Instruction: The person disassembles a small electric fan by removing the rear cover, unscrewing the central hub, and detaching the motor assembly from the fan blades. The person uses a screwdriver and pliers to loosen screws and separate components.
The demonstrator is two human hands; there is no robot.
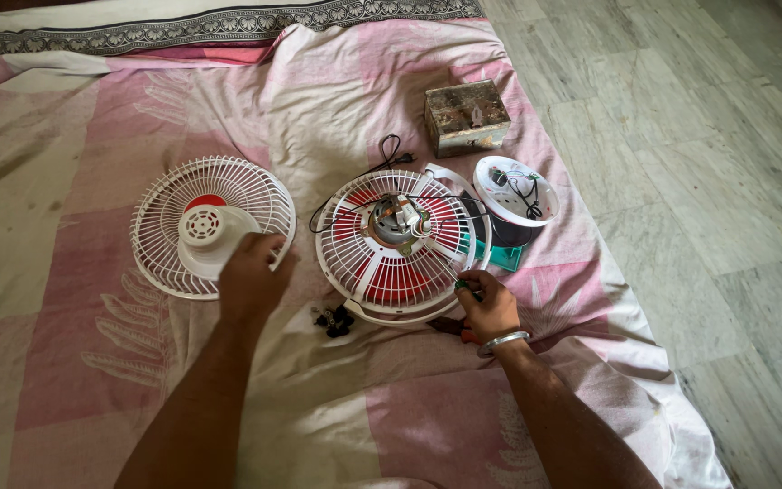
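Just beyond our right hand (491, 308), a fan lies apart on the pink bedsheet (92, 181).

Our right hand is closed around a small green-handled tool (469, 288), its tip touching the near rim of the rear grille (397, 240), where the bare motor (395, 220) sits face up with thin wires looping off it. Our left hand (251, 276) rests curled on the edge of the front grille (213, 226) and its white centre cap (whether the fingers truly grip it we cannot tell). Between the two hands lie small dark screws (333, 320), loose on soft cloth; we judge that a nudge of either wrist could roll them into a fold and lose them. Past the tool hand, the white housing shell (516, 190) hangs on black wires, and a tug on the grille could strain those joints. A slip of the tool tip could also snap a thin plastic rib.
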